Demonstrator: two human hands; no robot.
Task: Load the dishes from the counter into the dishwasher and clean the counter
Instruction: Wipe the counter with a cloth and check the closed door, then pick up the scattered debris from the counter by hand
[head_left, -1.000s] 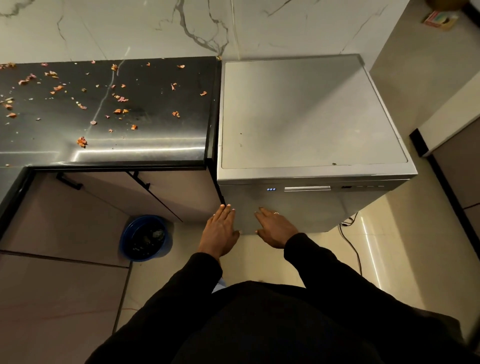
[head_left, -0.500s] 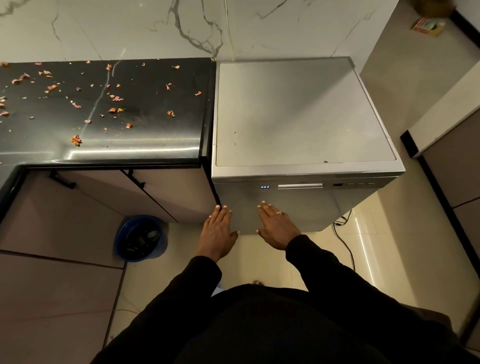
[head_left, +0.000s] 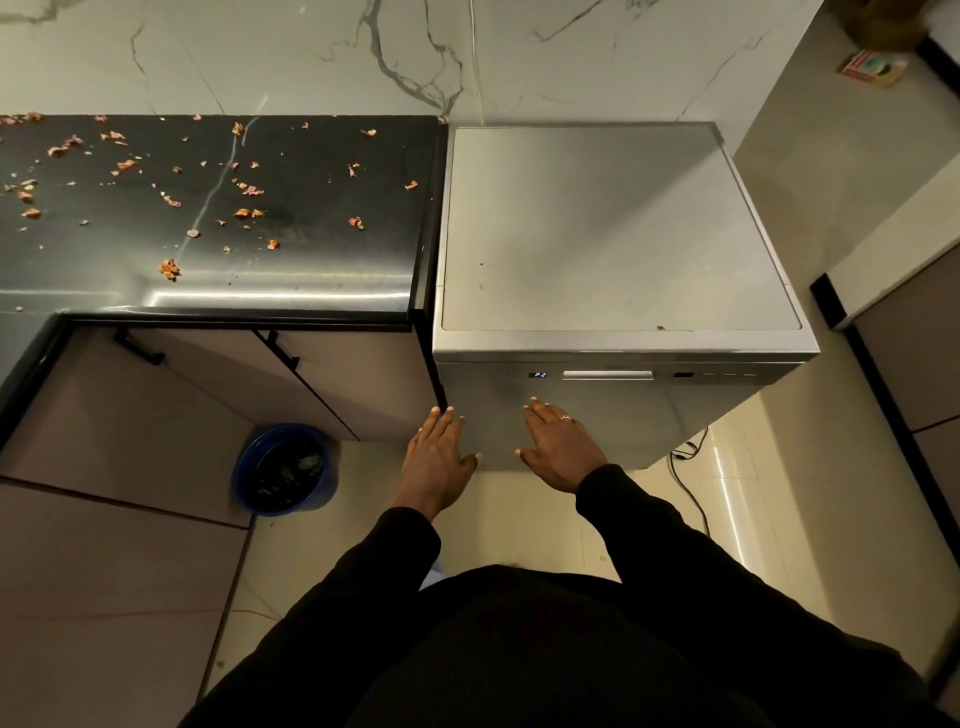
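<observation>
We look down on a silver dishwasher (head_left: 613, 234) standing against the right edge of a black worktop (head_left: 322, 270). Its door (head_left: 654, 415) looks shut, and a small display (head_left: 540, 374) beside the handle (head_left: 608, 375) on the top strip glows blue. The left hand (head_left: 439, 462) and right hand (head_left: 561, 452) both lie flat on the door below that strip. Their fingers (head_left: 540, 415) are straight and held close together, thumbs stretched toward each other, gripping nothing. The left hand sits at the door's left edge, just beside the cabinet. The right hand, wearing a ring, sits near the middle, just under the display.

We judge the step to be pressing the door home. To do it well we would push evenly with both palms, straight in, until the latch catches, keeping the fingers below the seam. No dishes show on the part of the worktop in view, so loading looks done.

Orange scraps (head_left: 169, 269) lie scattered over the worktop, thickest toward its left and back edges, with one larger clump near the front edge, all well apart from the hands. A blue bin (head_left: 283, 470) stands on the floor below the front edge, and we would sweep the scraps that way
</observation>
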